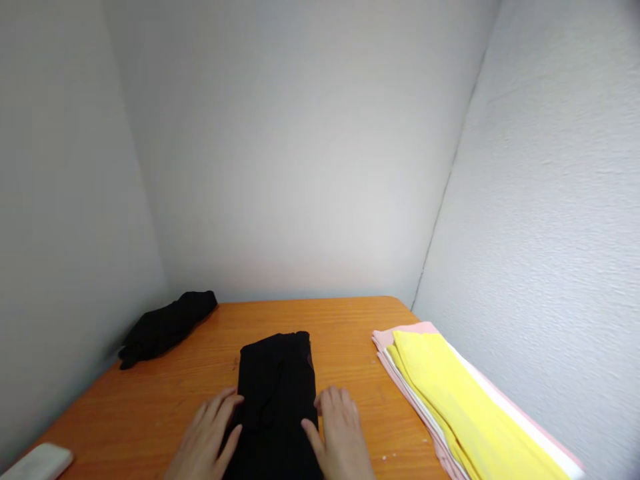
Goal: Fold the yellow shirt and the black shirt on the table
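On the orange desk [150, 407], a folded black garment [277, 393] lies front and centre. The left hand [207, 437] and right hand [340, 433] rest open and flat against its two long sides, gripping nothing. It looks soft, light and floppy, best held by pinching both folded edges together.

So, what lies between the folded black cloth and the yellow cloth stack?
In the head view, only bare orange table lies between the black cloth and the stack.

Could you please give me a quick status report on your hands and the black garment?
Left hand and right hand flat, no grip, flanking folded black garment. Garment lies on orange table. Black bundle far left, yellow-pink stack right; both apart.
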Demonstrator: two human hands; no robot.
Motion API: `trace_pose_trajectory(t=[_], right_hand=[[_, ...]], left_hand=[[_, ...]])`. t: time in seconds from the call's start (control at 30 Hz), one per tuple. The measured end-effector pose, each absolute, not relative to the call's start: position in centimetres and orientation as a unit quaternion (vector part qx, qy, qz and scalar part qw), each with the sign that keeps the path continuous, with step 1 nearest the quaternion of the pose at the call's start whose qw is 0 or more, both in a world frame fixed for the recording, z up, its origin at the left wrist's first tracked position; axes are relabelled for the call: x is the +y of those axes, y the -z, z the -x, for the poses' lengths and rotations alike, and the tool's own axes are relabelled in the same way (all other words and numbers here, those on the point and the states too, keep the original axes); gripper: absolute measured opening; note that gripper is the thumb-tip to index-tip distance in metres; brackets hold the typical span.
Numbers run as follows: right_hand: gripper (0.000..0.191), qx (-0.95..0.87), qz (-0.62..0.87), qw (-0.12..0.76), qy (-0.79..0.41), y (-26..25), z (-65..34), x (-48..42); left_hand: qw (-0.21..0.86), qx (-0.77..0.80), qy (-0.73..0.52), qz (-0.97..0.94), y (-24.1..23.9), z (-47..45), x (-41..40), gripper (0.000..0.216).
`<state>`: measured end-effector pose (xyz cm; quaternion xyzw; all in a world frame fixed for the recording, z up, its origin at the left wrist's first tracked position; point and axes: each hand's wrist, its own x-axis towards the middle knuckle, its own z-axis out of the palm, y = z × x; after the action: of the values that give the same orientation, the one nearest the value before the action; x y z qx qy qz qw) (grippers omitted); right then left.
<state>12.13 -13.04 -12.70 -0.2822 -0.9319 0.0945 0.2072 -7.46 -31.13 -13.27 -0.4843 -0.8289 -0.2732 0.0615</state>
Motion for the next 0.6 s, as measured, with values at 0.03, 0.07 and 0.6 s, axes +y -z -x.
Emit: trace_pose_trajectory(t=[0.03, 0.07, 0.6], right_hand=[[0.029, -0.937, 0.255, 0.213, -0.107, 12.5, -12.1, -13.2], [0.038, -0.944, 0.224, 0.211, -0.119, 12.5, -12.0, -13.3], [0.049, -0.98, 0.048, 0.166, -0.095, 14.4, -14.1, -12.9]], left_hand=[[0.087, -0.816, 0.261, 0.508, 13.2, 7.4, -30.8, 0.038], [0.106, -0.804, 0.243, 0.533, 13.3, 7.2, -30.5, 0.042], [0.089, -0.785, 0.242, 0.563, 14.1, 5.5, -33.2, 0.055]])
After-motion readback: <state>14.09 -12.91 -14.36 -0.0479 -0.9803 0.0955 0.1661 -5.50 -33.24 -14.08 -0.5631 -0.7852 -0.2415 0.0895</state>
